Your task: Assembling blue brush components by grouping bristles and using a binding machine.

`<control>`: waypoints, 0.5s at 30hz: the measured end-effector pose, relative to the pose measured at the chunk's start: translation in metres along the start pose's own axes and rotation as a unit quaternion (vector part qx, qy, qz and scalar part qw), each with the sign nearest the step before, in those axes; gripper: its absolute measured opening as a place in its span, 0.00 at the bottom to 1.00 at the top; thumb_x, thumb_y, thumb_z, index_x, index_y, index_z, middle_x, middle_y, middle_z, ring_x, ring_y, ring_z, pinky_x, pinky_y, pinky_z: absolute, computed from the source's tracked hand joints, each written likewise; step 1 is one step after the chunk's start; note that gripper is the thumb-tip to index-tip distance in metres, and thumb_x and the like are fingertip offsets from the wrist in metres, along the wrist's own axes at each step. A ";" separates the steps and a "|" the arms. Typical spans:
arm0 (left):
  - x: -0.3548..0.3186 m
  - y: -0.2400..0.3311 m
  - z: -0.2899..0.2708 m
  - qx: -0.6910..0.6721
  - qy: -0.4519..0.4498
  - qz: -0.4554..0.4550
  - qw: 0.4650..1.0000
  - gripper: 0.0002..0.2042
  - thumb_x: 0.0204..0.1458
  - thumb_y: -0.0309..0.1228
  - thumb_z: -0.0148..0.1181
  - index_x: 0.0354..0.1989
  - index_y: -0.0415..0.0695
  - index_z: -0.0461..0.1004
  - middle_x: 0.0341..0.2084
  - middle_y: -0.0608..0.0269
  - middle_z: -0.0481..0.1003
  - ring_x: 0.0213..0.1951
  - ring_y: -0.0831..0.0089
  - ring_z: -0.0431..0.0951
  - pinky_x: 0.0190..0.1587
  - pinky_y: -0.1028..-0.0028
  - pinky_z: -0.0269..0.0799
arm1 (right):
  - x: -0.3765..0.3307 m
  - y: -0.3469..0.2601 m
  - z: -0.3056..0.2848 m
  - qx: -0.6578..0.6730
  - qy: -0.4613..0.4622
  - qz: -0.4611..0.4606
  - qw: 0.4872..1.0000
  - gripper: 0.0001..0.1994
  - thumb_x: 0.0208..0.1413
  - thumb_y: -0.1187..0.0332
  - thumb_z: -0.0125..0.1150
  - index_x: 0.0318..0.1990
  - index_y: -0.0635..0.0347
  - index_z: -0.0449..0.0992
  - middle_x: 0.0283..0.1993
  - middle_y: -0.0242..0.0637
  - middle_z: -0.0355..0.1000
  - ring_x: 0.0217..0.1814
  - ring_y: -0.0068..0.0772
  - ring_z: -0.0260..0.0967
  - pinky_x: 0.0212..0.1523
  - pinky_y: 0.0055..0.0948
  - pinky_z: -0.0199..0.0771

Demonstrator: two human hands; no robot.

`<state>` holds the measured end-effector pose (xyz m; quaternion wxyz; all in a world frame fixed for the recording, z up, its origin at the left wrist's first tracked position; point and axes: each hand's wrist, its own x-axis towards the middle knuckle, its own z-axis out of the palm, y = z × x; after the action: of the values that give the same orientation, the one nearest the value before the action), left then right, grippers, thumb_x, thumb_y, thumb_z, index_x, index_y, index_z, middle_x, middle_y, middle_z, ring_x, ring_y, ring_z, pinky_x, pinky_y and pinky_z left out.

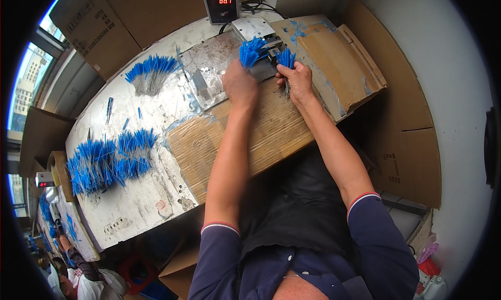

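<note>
My left hand (240,85), slightly smeared by motion, is closed at the metal fixture (253,27). A thick bundle of blue-tipped wires (252,51) sticks out past its far side; its fingers are mostly hidden behind the back of the hand. To the right, my right hand (297,80) pinches a smaller bundle of blue-tipped wires (285,58) between thumb and fingers. The blue ends of that one point away from me, and its thin grey wires hang below the fingers. Both hands are above the near side of the fixture.
Piles of blue-tipped wires (107,161) lie on the white table (130,203), with another pile (151,73) farther back. A box with a red digital display (222,5) stands behind the fixture. Cardboard (209,154) covers the near edge; a cardboard box (339,60) sits right. Another person (91,281) works lower left.
</note>
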<state>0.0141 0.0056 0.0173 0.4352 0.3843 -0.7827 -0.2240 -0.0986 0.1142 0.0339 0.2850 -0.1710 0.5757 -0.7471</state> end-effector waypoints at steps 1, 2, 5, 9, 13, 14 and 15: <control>0.000 0.001 0.000 0.002 0.000 0.001 1.000 0.07 0.48 0.23 0.62 0.35 0.40 0.72 0.29 0.45 0.78 0.35 0.42 0.78 0.40 0.49 0.69 | -0.001 0.000 0.000 -0.012 0.017 0.002 1.000 0.08 0.55 0.74 0.68 0.38 0.66 0.75 0.30 0.37 0.75 0.25 0.25 0.73 0.21 0.23 0.74; 0.000 0.001 -0.001 0.004 0.000 0.001 1.000 0.07 0.48 0.23 0.62 0.35 0.40 0.72 0.29 0.45 0.78 0.36 0.42 0.78 0.40 0.49 0.69 | -0.002 -0.001 0.000 -0.024 0.034 0.004 0.999 0.09 0.54 0.75 0.69 0.38 0.66 0.75 0.30 0.37 0.75 0.25 0.26 0.73 0.22 0.24 0.76; 0.000 0.000 -0.001 -0.002 0.012 0.010 1.000 0.08 0.47 0.23 0.62 0.35 0.40 0.72 0.28 0.45 0.78 0.35 0.42 0.78 0.40 0.49 0.68 | -0.002 -0.004 0.001 -0.025 0.038 0.028 0.999 0.09 0.52 0.77 0.69 0.39 0.66 0.75 0.29 0.37 0.75 0.26 0.27 0.75 0.23 0.25 0.79; 0.000 0.001 0.000 0.001 0.011 0.012 1.000 0.07 0.48 0.23 0.61 0.35 0.41 0.72 0.28 0.46 0.78 0.35 0.43 0.77 0.40 0.49 0.68 | -0.002 -0.010 0.000 0.010 0.019 0.060 0.998 0.09 0.51 0.79 0.68 0.37 0.65 0.74 0.29 0.38 0.75 0.26 0.29 0.76 0.23 0.25 0.80; -0.002 0.001 -0.001 0.033 0.001 0.045 0.998 0.06 0.48 0.22 0.59 0.35 0.41 0.72 0.29 0.48 0.76 0.36 0.45 0.77 0.40 0.51 0.69 | -0.003 -0.015 0.004 -0.008 0.010 0.075 0.997 0.10 0.49 0.82 0.66 0.35 0.65 0.71 0.29 0.40 0.75 0.25 0.32 0.76 0.21 0.28 0.80; -0.003 0.001 0.000 0.055 -0.009 0.056 0.997 0.05 0.49 0.22 0.59 0.34 0.42 0.72 0.30 0.49 0.76 0.36 0.46 0.77 0.40 0.51 0.69 | -0.003 -0.015 0.005 -0.029 0.022 0.088 0.995 0.10 0.49 0.83 0.66 0.35 0.65 0.70 0.29 0.41 0.75 0.24 0.32 0.76 0.20 0.29 0.80; -0.003 0.001 0.000 0.055 -0.009 0.056 0.997 0.05 0.49 0.22 0.59 0.34 0.42 0.72 0.30 0.49 0.76 0.36 0.46 0.77 0.40 0.51 0.69 | -0.002 -0.015 0.007 -0.029 0.022 0.087 0.995 0.10 0.49 0.83 0.66 0.35 0.65 0.70 0.29 0.41 0.75 0.24 0.32 0.76 0.20 0.29 0.80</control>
<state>0.0141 0.0086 0.0166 0.4184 0.3609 -0.8181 -0.1595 -0.0963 0.1132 0.0505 0.3312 -0.1116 0.6162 -0.7058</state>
